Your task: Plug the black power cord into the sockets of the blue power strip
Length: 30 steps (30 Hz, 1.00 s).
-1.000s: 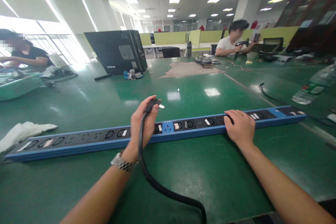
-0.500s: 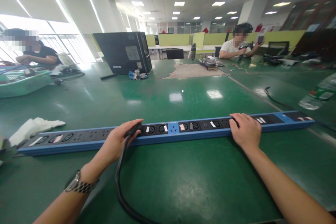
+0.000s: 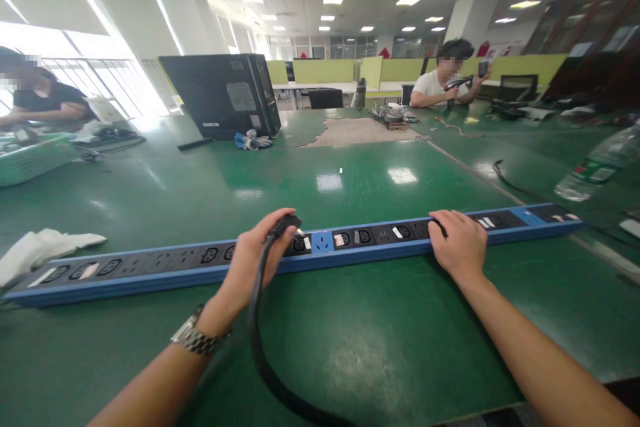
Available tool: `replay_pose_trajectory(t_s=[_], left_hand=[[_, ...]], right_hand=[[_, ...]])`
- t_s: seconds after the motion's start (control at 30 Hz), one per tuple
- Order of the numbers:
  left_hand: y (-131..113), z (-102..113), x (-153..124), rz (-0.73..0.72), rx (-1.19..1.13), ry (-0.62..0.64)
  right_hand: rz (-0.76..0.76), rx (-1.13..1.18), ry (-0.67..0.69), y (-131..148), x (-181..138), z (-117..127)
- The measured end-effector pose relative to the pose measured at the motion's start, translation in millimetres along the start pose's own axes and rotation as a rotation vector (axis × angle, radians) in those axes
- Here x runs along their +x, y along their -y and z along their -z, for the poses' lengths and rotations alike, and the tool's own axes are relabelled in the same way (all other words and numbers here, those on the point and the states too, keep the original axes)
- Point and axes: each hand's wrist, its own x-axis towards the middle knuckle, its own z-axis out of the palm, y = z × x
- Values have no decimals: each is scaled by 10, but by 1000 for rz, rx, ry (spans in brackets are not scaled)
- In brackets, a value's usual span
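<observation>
A long power strip [image 3: 360, 253] with blue edges lies across the green table. Its black top carries several sockets and a blue socket panel [image 3: 323, 241]. My left hand [image 3: 263, 250], with a metal watch [image 3: 200, 333] on the wrist, is closed round a black power plug [image 3: 289, 221]. The plug sits just above the strip, left of the blue panel; its tip points right. A thick black cable [image 3: 257, 333] hangs from it and loops toward the lower edge. My right hand [image 3: 460, 243] is closed over the right part of the strip, its fingertips partly hidden.
A black computer case [image 3: 215, 97] stands at the back, gloves [image 3: 253, 140] beside it. White cloth [image 3: 50, 250] lies at the strip's left end. A plastic bottle [image 3: 595, 170] and a thin cable [image 3: 510, 180] are on the right. Two people sit across the table.
My left hand has moved right along the strip and raised the plug slightly, uncovering sockets to its left. My right hand stays on the strip. The whole view has shifted a little.
</observation>
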Motion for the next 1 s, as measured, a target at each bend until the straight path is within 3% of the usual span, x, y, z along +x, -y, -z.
replay_pose_trajectory(t_s=[0.07, 0.17, 0.47, 0.53, 0.6, 0.7, 0.77, 1.0], left_hand=[[-30, -181, 15, -17, -21, 112], [-29, -359, 35, -72, 25, 183], [-19, -434, -4, -289, 118, 239], [-18, -426, -7, -263, 63, 255], [-40, -410, 40, -140, -98, 232], [-144, -433, 172, 97, -454, 36], [-270, -530, 250, 123, -536, -14], [-729, -1139, 307, 16, -261, 245]], right_hand=[[7, 6, 2, -3, -2, -1], [8, 14, -2, -5, -4, -4], [-13, 27, -3, 14, -6, 7], [-17, 31, -2, 15, -4, 11], [-17, 37, 1, 15, -1, 11], [-11, 54, -6, 13, 3, 8], [-12, 61, -11, 13, 5, 7], [-11, 42, 23, 8, 12, 16]])
